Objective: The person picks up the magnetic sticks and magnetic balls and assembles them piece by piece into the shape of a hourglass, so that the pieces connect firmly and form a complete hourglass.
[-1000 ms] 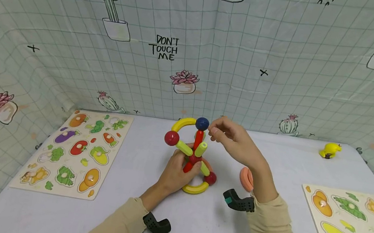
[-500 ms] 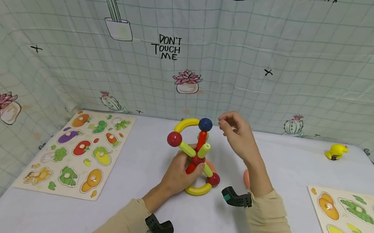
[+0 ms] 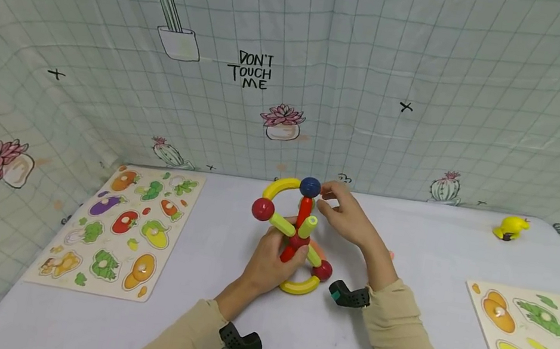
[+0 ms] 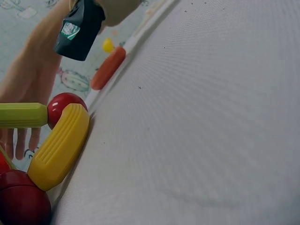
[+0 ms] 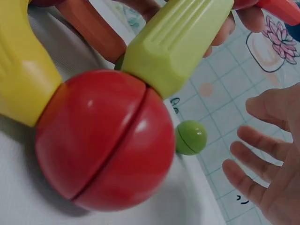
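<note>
My left hand (image 3: 269,260) grips the magnetic ball-and-rod structure at a red rod low in its middle. From a central red ball (image 3: 299,241), light green rods spread out, and another red rod (image 3: 305,211) runs up to a blue ball (image 3: 310,187). A curved yellow rod (image 3: 282,186) joins the blue ball to a red ball (image 3: 263,209) on the left. Lower right, a red ball (image 5: 105,140) meets a green rod (image 5: 176,44) and a curved yellow rod (image 4: 61,145). Beside the blue ball is my right hand (image 3: 352,218), fingers loosely bent, holding nothing.
An orange rod (image 4: 108,68) lies on the table, mostly hidden by the right forearm in the head view. Vegetable puzzle boards stand left (image 3: 120,265) and right (image 3: 484,337). A yellow toy (image 3: 511,228) sits far right. A green ball (image 5: 191,137) shows behind the structure.
My right hand has lifted away from the blue ball, then come back down beside it. The left hand keeps its grip on the structure. The head view has shifted slightly.
</note>
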